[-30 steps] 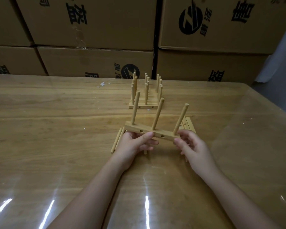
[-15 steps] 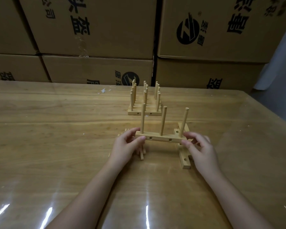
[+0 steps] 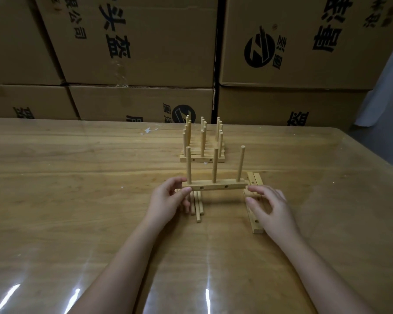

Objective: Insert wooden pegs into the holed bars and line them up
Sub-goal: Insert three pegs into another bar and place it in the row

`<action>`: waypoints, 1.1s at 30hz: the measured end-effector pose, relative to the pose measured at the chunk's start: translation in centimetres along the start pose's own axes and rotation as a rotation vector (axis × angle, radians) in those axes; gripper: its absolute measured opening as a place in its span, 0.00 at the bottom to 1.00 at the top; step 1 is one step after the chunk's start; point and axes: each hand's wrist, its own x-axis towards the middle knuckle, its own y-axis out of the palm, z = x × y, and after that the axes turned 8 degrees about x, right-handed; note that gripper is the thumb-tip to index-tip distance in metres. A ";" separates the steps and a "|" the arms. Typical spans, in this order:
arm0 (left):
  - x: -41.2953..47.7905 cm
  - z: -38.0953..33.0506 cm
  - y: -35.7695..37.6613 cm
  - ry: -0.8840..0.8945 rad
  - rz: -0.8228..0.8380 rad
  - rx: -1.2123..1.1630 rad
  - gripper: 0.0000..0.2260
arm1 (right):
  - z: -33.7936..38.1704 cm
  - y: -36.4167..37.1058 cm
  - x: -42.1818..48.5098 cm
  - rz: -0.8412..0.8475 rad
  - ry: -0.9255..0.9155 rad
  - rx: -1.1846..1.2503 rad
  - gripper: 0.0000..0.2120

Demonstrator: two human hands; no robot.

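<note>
Head view, read from the left. The left hand pinches the left end of the pegged bar between thumb and fingers. Under that hand, loose pegs lie side by side on the table.

The pegged bar sits level at centre and appears to be held clear of the table. Its three pegs stand upright, with two side holes facing the camera. A second ago the bar was tilted and its pegs leaned right. It has since been levelled and carried forward, toward the finished row of pegged bars standing further back on the table. Bar and row are not yet touching.

The right hand gripped the bar's right end half a second ago. Its fingers are now loosely spread just beside that end, and no contact can be confirmed. The spare bars lie on the table partly beneath it, without pegs. Cardboard boxes are stacked behind the table.

Assessment: this bar is fully pegged and the work has passed from insertion to lining up. Carried by one end only, it could swing or tip before it is set against the row. Loose pegs and spare bars show that more assembly remains.
</note>
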 end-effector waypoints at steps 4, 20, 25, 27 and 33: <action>0.8 0.5 0.0 -0.052 -0.075 0.004 0.09 | 0.0 -0.1 0.2 -0.038 0.038 0.014 0.08; 8.1 0.8 -2.6 -0.070 -0.002 0.310 0.14 | -0.7 0.1 0.6 0.016 0.061 0.002 0.04; 9.9 3.2 -2.5 -0.088 -0.005 0.486 0.15 | -0.9 0.2 0.7 0.005 0.051 -0.002 0.03; 10.6 3.4 -2.3 -0.078 -0.008 0.561 0.13 | -0.9 0.2 0.8 0.008 0.049 -0.002 0.03; 12.4 3.1 -1.3 -0.076 0.035 0.672 0.16 | -1.1 0.1 0.8 0.017 0.066 -0.001 0.06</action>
